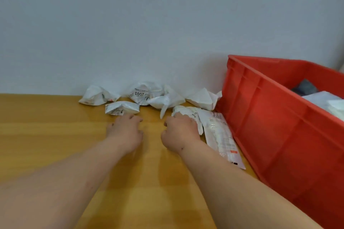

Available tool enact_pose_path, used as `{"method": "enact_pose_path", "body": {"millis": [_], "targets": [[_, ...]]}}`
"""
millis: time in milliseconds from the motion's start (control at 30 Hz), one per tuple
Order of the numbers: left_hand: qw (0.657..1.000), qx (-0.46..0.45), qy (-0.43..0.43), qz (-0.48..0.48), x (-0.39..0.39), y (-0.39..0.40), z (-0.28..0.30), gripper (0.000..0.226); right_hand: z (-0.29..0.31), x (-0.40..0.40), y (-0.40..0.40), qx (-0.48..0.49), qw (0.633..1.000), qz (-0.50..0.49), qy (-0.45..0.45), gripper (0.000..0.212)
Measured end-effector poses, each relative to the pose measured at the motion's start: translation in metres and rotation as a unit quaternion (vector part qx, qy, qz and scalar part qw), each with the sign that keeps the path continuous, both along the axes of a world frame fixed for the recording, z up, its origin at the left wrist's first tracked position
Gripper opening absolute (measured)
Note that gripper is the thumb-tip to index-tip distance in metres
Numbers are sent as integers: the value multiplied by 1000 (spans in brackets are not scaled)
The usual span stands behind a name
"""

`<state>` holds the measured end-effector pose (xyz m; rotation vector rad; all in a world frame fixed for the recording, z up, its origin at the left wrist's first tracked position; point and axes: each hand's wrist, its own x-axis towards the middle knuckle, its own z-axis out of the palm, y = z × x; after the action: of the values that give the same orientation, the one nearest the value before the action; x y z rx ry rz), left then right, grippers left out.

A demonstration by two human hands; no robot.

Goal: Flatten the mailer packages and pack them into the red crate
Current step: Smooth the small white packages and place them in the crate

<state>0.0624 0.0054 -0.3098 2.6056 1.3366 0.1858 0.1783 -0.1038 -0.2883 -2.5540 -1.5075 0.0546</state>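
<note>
Several crumpled white mailer packages lie on the wooden table (46, 135) against the wall. My left hand (125, 131) reaches with loose fingers just short of a small crumpled mailer (122, 108), holding nothing. My right hand (179, 132) has its fingers curled on the edge of a long white mailer (218, 134) that lies flat beside the red crate (279, 135). The crate stands at the right and holds a few white and grey packages (323, 100).
More crumpled mailers sit at the back: one at the left (95, 95), one printed "2003" (142, 94), one in the middle (167, 100) and one next to the crate (202, 98). A pale wall rises directly behind the table.
</note>
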Motion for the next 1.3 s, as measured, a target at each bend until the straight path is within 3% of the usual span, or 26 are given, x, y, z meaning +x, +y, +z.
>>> {"method": "enact_pose_path", "body": {"millis": [233, 400, 533, 633, 800, 967, 1100, 1200, 1233, 1300], "targets": [[987, 94, -112, 61, -7, 60, -29, 67, -30, 5, 66, 53, 999, 6, -2, 39], [993, 60, -76, 61, 4, 95, -37, 81, -36, 12, 89, 79, 996, -5, -33, 42], [993, 65, -66, 77, 10, 103, -37, 78, -37, 24, 92, 5, 998, -21, -53, 37], [993, 65, -75, 63, 5, 105, -38, 78, -37, 27, 91, -10, 998, -33, -53, 48], [991, 52, -109, 53, -18, 103, -30, 70, -29, 14, 78, 31, 998, -27, -45, 63], [996, 55, -43, 51, -36, 79, -13, 66, -8, -10, 57, 121, 992, 13, -26, 56], [998, 38, -26, 44, -56, 57, 6, 65, 22, -33, 35, 204, 978, 3, 35, 46], [995, 19, -95, 37, -68, 37, 21, 62, 42, -46, 19, 262, 947, -68, 172, 39], [987, -31, -155, 21, -70, 28, 25, 65, 48, -51, 13, 284, 925, -92, 236, 32], [941, -194, -276, -19, -75, 10, 33, 78, 52, -56, 3, 310, 889, -124, 314, 21]]}}
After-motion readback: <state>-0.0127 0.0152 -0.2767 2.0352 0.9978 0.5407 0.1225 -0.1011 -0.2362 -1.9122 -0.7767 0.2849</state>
